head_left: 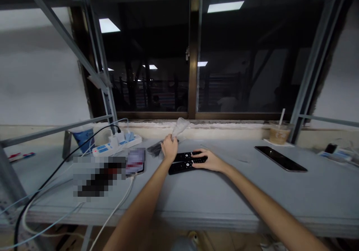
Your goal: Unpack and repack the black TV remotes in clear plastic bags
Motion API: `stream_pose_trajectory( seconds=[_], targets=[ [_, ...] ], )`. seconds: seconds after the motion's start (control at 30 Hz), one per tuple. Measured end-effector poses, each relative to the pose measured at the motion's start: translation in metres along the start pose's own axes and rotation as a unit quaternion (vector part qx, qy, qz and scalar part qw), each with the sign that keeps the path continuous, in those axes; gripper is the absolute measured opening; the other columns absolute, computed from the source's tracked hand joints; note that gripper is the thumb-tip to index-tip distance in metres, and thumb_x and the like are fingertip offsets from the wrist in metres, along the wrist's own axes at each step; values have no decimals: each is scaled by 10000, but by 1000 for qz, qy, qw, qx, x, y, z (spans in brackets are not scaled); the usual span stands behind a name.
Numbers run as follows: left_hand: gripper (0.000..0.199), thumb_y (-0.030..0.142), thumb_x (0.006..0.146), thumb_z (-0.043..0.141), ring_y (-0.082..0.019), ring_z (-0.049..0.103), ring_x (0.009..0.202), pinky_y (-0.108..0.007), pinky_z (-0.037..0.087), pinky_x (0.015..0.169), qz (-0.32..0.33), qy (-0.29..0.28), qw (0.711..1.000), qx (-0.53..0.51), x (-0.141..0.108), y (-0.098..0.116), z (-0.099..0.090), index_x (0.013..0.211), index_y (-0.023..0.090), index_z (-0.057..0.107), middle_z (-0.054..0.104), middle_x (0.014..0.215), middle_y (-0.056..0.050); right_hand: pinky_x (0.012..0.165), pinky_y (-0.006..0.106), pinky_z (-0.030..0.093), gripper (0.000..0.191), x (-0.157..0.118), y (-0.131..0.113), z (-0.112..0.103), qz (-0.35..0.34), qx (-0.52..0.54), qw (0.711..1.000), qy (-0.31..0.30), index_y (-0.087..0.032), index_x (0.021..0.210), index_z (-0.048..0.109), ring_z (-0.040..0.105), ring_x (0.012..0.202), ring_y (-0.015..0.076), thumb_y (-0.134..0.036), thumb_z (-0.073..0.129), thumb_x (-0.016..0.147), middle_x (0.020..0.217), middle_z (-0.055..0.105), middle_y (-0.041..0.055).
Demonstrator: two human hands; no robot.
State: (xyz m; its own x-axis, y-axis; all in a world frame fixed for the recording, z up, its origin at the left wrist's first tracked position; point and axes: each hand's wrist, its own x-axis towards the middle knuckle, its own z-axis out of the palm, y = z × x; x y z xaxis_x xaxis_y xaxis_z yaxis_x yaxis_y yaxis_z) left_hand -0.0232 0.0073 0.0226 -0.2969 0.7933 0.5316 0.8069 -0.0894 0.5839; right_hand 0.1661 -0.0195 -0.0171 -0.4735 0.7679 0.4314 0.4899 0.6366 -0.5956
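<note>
Two black remote controls lie side by side on the grey table (pixel 224 195), the nearer remote (pixel 179 167) just in front of the farther remote (pixel 181 156). My right hand (pixel 209 160) rests over their right ends, its thumb and fingers curled on them. Beyond the remotes, at their left, my left hand (pixel 169 147) is closed on a crumpled clear plastic bag (pixel 181 126), which sticks up above the fingers. Dark items in plastic (pixel 154 149) lie beside that hand on its left; what they are is hard to make out.
A white power strip (pixel 105 149) with plugs and cables, a blue cup (pixel 83 138) and a phone (pixel 136 161) are at the left. At the right are a black tablet (pixel 280 158) and a drink cup with a straw (pixel 279 133). Metal posts flank the window.
</note>
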Motion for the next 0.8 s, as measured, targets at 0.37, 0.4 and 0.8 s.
stream_pose_trajectory(
  seconds=[0.37,0.4,0.8],
  targets=[
    [217,276,843,392,-232,578,941,-306,376,767,-23,29,999,-21,5,-5,2,921,185,573,644,966,-92,877,378,425,343,1,-5,-1,-6,-12,999,45,-223,798,718,581,956,223,-486,698,580,1081,615,80],
    [219,275,843,388,-233,579,938,-305,378,763,-33,37,998,-31,6,-5,2,921,186,573,645,964,-93,863,376,433,331,1,-4,-1,-8,-16,998,54,-215,758,714,589,932,219,-484,706,566,1059,620,78],
    [239,274,830,366,-226,593,893,-284,399,748,-103,79,984,-125,13,-10,4,900,198,582,657,925,-81,909,368,411,371,-1,-4,1,-36,-20,998,40,-235,911,700,552,1009,208,-465,679,620,1138,559,85]
  ],
)
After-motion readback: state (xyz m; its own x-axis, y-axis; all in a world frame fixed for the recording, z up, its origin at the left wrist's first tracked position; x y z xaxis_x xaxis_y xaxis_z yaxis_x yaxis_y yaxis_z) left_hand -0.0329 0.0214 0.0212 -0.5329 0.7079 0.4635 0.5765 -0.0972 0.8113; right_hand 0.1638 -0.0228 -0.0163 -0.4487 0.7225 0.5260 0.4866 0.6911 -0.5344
